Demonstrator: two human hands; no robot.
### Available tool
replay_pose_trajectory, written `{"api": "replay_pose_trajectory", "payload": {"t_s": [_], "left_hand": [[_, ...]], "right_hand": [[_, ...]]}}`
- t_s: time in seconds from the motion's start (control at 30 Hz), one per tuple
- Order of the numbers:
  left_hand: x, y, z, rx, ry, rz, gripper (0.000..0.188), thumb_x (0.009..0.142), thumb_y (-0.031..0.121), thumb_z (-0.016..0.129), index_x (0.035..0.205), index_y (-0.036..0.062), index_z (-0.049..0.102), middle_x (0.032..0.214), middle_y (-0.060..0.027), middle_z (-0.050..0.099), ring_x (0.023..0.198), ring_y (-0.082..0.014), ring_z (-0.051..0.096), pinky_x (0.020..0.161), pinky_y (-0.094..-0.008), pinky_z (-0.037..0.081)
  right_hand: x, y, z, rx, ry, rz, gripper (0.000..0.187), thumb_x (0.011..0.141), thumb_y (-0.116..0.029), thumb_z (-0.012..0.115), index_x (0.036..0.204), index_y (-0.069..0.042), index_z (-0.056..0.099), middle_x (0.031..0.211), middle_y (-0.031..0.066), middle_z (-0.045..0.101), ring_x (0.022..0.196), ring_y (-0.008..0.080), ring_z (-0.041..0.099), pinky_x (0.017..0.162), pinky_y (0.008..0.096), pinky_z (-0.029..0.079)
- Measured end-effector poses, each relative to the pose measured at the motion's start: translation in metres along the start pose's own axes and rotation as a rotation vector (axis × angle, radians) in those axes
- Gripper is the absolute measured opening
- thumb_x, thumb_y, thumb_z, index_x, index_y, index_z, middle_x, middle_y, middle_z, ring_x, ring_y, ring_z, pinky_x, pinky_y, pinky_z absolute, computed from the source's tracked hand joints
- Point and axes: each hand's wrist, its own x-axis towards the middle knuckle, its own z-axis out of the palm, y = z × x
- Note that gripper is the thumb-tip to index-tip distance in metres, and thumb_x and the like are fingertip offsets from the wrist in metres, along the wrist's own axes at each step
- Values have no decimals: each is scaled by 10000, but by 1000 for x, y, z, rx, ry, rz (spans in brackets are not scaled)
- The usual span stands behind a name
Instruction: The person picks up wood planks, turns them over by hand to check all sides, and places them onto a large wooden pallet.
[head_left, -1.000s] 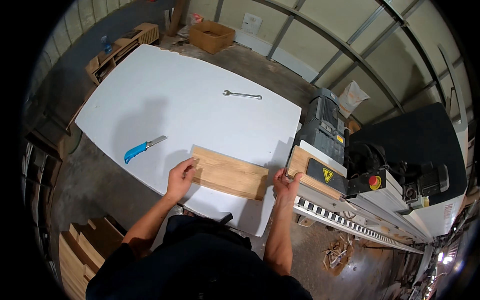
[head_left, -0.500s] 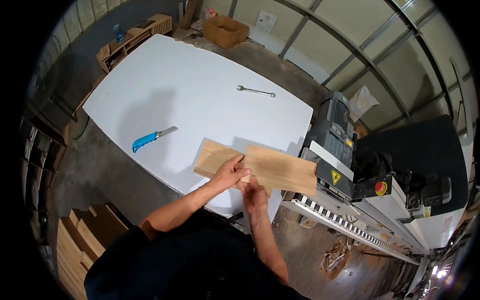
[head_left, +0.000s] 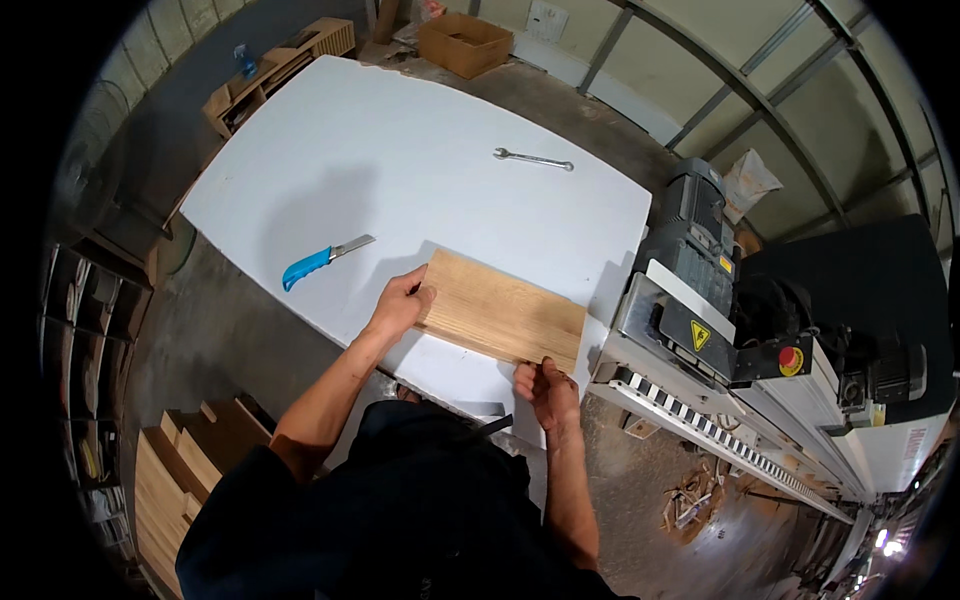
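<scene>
A pale wooden board (head_left: 505, 305) is held flat over the near side of the white tabletop (head_left: 400, 150). Its front edge looks thick, with a line along it, as if two boards lie one on the other. My left hand (head_left: 402, 302) grips the left end, thumb on top and fingers at the side. At the near right corner, my right hand (head_left: 550, 390) pinches the front edge, its fingers curled. To the left lies a blue-handled knife (head_left: 310, 268) with its blade out. Farther back rests a metal combination wrench (head_left: 533, 159).
Close by the table's right side stands a machine with a grey motor (head_left: 690, 210), a red stop button (head_left: 790, 360) and a black-and-white toothed rail (head_left: 700, 425). Wooden pieces (head_left: 175, 480) stand at lower left. A cardboard box (head_left: 465, 45) sits on the floor beyond the table.
The two boards, crossed and offset before, now line up as one stack. My left hand has moved to its left end, and my right hand outward to the near right corner.
</scene>
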Motion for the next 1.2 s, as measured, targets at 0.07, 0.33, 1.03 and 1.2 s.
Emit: {"api": "replay_pose_trajectory", "payload": {"t_s": [0.07, 0.33, 1.03, 1.2], "left_hand": [[6, -26, -19, 343, 101, 71, 469, 861, 32, 565, 1326, 5, 507, 1207, -156, 579, 1047, -229, 563, 920, -306, 441], [-6, -36, 24, 1030, 145, 641, 569, 832, 224, 643, 1321, -18, 481, 1365, -270, 408, 1297, -437, 351, 1090, -515, 280], [-32, -40, -21, 1083, -29, 531, 734, 769, 245, 735, 1392, 33, 410, 1397, -294, 345, 1268, -442, 363, 1031, -457, 369], [-32, -43, -15, 1007, -16, 530, 705, 723, 117, 762, 1357, 43, 464, 1315, -262, 442, 1164, -415, 465, 967, -417, 438]], "right_hand": [[-10, -4, 4, -330, -30, 143, 240, 965, -232, 548, 991, -3, 615, 799, 143, 676, 700, 227, 680, 601, 315, 567], [-11, -10, -8, -1349, 299, -1101, 338, 834, -176, 699, 1131, -30, 628, 1136, 179, 596, 987, 320, 590, 825, 452, 485], [1, 2, -27, -1380, 95, -996, 695, 773, -53, 711, 1380, 24, 380, 1387, 303, 376, 1252, 457, 421, 1009, 446, 416], [8, 0, -34, -1327, 150, -1021, 640, 722, -24, 752, 1308, 13, 499, 1231, 239, 576, 1122, 371, 583, 926, 382, 498]]}}
